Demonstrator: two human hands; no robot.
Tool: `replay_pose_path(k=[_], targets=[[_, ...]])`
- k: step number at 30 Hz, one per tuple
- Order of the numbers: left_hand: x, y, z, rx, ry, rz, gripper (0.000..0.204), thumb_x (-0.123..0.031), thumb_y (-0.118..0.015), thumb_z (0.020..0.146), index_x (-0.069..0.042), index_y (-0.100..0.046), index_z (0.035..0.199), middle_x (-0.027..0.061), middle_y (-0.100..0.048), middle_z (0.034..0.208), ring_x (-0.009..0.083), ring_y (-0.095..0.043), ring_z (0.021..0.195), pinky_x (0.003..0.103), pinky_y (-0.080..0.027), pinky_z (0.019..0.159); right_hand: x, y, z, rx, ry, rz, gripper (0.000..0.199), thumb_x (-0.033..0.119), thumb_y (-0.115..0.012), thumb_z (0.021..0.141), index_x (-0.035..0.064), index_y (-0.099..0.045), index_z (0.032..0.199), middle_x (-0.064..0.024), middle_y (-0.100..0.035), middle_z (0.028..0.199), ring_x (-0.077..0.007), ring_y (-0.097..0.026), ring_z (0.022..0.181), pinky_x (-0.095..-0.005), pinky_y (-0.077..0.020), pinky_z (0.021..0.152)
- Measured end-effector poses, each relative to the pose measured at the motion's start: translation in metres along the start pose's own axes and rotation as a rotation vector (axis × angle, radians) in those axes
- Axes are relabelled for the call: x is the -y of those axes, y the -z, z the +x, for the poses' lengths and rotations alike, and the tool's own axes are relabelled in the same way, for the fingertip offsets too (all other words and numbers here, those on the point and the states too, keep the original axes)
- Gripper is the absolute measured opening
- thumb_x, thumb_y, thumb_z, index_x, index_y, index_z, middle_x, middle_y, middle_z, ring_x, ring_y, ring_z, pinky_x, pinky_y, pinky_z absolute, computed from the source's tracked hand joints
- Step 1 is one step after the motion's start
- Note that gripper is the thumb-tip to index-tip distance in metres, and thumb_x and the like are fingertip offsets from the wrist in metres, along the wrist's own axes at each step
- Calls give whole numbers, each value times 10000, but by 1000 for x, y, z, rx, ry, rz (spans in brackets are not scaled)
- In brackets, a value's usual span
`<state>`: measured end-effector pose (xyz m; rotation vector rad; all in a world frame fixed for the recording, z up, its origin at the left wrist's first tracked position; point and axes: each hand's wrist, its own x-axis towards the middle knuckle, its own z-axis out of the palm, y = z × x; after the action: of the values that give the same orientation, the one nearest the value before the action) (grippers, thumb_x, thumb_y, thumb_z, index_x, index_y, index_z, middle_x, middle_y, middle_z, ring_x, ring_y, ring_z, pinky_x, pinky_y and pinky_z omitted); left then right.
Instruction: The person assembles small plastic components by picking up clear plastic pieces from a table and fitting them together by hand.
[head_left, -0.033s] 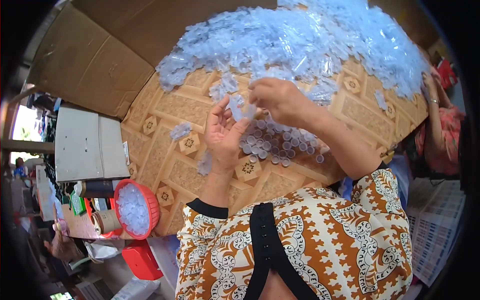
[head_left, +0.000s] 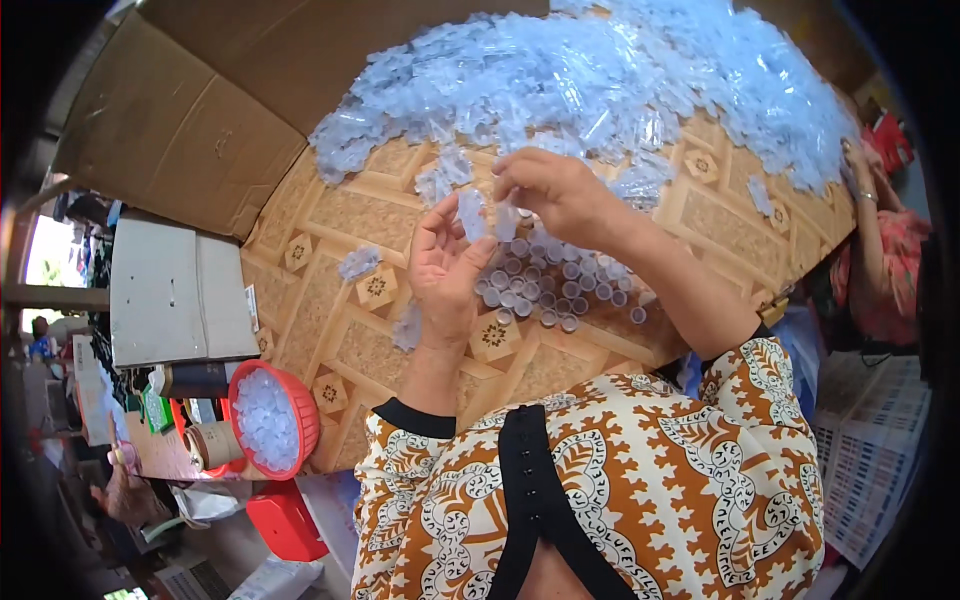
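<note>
Clear plastic piece pinched at left hand fingertips; right hand fingers grip another.

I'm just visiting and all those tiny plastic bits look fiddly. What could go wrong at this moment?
Three things, perhaps. The small clear plastic piece pinched in the left hand could slip as the right hand brings another to it. The upright clear caps stand closely packed right under both hands, so a dropped wrist might topple them. The big heap of clear plastic pieces lies close behind and could slide into that cluster.
</note>
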<state>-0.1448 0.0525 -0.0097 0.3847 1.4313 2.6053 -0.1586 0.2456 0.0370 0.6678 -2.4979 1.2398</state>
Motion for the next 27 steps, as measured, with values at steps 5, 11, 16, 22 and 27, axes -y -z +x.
replay_pose_path(k=[5, 11, 16, 22, 27], targets=[[0, -10, -6, 61, 27, -172, 581, 37, -673, 876, 12, -401, 1388, 145, -507, 1308, 193, -569, 1141, 342, -571, 900, 11, -22, -11, -112, -221, 240, 193, -13, -595, 920, 52, -703, 1066, -31, -618, 973, -84, -534, 795, -261, -446, 706], [-4, 4, 0, 26, 12, -240, 576, 9, -663, 897, 16, -386, 1402, 160, -490, 1346, 212, -574, 1160, 368, -594, 888, -1, -26, -15, 25, -249, 548, 399, 53, -678, 873, 131, -666, 1264, -69, -627, 1114, -134, -606, 869, -277, -533, 771], [-7, 7, -2, 32, 65, -239, 585, 6, -667, 896, 18, -382, 1406, 158, -495, 1338, 211, -570, 1172, 369, -598, 880, 1, -16, -16, 84, -46, 193, 617, 39, -756, 772, 190, -613, 1352, -28, -581, 1268, -158, -578, 1008, -280, -535, 893], [-6, 3, 0, 80, 89, -220, 606, -7, -639, 914, 9, -367, 1454, 150, -545, 1326, 214, -603, 1145, 360, -552, 942, -1, -14, -19, 135, -309, 540, 664, -25, -760, 723, 192, -624, 1337, -24, -560, 1334, -164, -576, 1043, -290, -532, 887], [-3, 7, 0, 65, 75, -151, 618, -5, -650, 904, 21, -369, 1454, 170, -523, 1362, 217, -594, 1168, 359, -528, 977, 6, -17, -20, 76, -164, 419, 681, -10, -786, 706, 185, -621, 1337, -11, -577, 1279, -122, -550, 955, -269, -526, 853]])
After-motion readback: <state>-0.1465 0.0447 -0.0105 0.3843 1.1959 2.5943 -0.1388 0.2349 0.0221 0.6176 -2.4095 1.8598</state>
